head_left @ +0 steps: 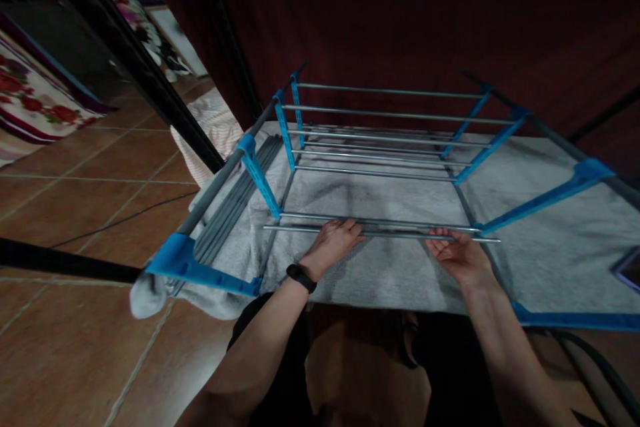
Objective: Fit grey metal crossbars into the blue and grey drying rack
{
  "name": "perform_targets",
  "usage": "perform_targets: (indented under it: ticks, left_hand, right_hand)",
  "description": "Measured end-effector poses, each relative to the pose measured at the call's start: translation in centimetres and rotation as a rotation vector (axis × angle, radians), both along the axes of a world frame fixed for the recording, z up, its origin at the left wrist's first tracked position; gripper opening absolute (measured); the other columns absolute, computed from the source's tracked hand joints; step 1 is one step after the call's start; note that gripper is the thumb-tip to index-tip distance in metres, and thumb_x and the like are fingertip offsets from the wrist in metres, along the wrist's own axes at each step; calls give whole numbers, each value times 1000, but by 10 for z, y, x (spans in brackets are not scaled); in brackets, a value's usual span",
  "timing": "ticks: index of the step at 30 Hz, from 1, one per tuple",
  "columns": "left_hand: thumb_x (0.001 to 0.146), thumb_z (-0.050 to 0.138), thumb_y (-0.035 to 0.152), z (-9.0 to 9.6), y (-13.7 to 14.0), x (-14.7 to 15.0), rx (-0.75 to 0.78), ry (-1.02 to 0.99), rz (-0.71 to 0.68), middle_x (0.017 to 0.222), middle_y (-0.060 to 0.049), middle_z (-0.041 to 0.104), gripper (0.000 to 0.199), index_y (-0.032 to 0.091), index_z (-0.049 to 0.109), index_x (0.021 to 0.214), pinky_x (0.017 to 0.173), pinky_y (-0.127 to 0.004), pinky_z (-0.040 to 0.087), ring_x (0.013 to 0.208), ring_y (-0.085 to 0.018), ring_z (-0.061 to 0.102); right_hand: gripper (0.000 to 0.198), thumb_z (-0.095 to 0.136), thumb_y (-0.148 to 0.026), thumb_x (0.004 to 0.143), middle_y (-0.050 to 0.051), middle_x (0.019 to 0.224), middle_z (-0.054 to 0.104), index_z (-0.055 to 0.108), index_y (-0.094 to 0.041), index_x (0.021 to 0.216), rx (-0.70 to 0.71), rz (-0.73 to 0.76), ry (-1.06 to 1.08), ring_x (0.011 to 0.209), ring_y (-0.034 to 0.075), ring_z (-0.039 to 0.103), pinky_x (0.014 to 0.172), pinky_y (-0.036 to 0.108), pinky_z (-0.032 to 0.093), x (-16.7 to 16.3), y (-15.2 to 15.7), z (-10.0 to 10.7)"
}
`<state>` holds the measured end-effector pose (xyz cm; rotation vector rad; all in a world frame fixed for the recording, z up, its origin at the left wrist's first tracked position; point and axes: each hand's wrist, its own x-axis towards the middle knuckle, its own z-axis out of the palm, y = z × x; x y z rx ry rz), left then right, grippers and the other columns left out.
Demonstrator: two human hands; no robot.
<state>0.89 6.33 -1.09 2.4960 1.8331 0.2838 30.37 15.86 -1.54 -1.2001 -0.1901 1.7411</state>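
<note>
My left hand [336,240] and my right hand [457,255] are both closed on a thin metal tube [395,235]. It lies crosswise, low over the grey cloth, and its two ends stick out past my hands. My left fingers curl over it from above; the right palm is turned upward under it. Just behind the held tube runs a similar crossbar [310,217] of a rack. Blue plastic brackets [263,180] join the rack's grey side poles [220,180], with several crossbars [380,113] between them. The front left blue bracket [185,260] has no crossbar at its lower end.
A bundle of loose grey tubes [233,197] lies along the left side on the grey cloth [380,200]. At the right edge is a dark phone-like object [629,270]. Black posts [135,73] and a dark red curtain [380,20] bound the space. A cable [125,217] crosses the tiled floor.
</note>
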Motion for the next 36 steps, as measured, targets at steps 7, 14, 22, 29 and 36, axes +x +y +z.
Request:
perform_targets:
  ticks: [7, 14, 22, 29, 36]
  left_hand:
    - [98, 51, 19, -3, 2, 4, -53, 16, -11, 105, -9, 65, 20, 17, 65, 111, 90, -38, 47, 93, -21, 62]
    - [101, 50, 24, -7, 7, -15, -16, 17, 100, 100, -4, 66, 15, 20, 64, 102, 82, -33, 45, 88, -17, 64]
    - [101, 51, 43, -1, 10, -40, -102, 12, 209, 94, -5, 68, 30, 18, 66, 94, 72, -30, 42, 84, -18, 66]
    - [100, 52, 29, 2, 10, -44, -60, 39, 240, 103, -6, 68, 17, 20, 65, 105, 79, -32, 44, 89, -20, 66]
    - [96, 53, 20, -2, 11, -38, -32, 0, 284, 103, -5, 67, 13, 21, 60, 106, 80, -33, 46, 89, -21, 65]
  right_hand:
    - [24, 44, -1, 93, 3, 79, 70, 60, -18, 92, -27, -41, -22, 73, 16, 74, 69, 32, 68, 1, 1, -6]
    - [23, 46, -8, 97, -1, 71, 66, 58, -20, 83, 15, -69, -104, 66, 12, 70, 66, 28, 66, 2, 14, -2]
    - [25, 42, -6, 95, 2, 76, 69, 61, -18, 83, 17, -56, -42, 71, 14, 72, 71, 30, 66, 6, 18, 3]
    - [24, 44, -7, 99, 3, 76, 70, 61, -17, 86, 43, -107, -93, 65, 12, 71, 64, 24, 65, 2, 21, 7]
    - [28, 43, -7, 101, 1, 71, 70, 60, -17, 81, 53, -125, -106, 62, 11, 70, 60, 23, 64, 2, 23, 10]
